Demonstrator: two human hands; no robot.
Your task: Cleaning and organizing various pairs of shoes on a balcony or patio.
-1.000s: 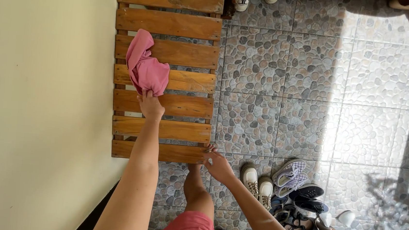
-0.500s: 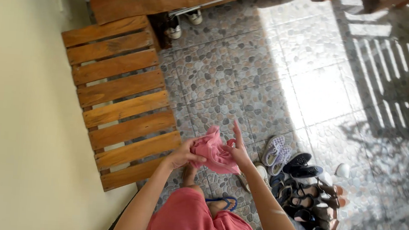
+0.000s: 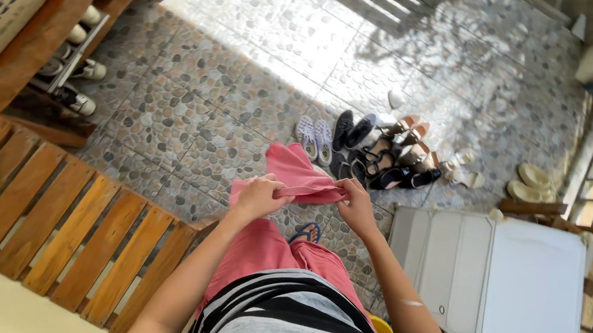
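A pink cloth [image 3: 297, 173] hangs in the air in front of the person's waist, stretched between both hands above the pebble-patterned tile floor [image 3: 198, 74]. The left hand [image 3: 260, 195] is closed on the cloth's near left edge, fingers curled over the fabric, and the right hand [image 3: 351, 200] pinches the near right edge, so the cloth's upper hem runs taut between the 2 fists while the rest of it lifts away from the body in a loose fold. Below the hands show pink shorts [image 3: 272, 253] and a grey and black striped shirt [image 3: 284, 317], and 1 foot in a blue flip-flop [image 3: 305, 232] stands on the tiles just under the cloth. Past the cloth's far edge a heap of shoes [image 3: 382, 152] lies on the floor, with lilac checked sneakers [image 3: 313, 136] on its left side and black and tan sandals mixed behind. Well apart to the right, a pair of pale slippers [image 3: 531, 181] sits near a railing. A white cabinet [image 3: 506, 285] stands just beside the right forearm. To the left, a slatted wooden pallet [image 3: 60, 218] lies along the wall, and at the floor's far left corner a wooden bench [image 3: 45, 41] shelters more shoes beneath it.
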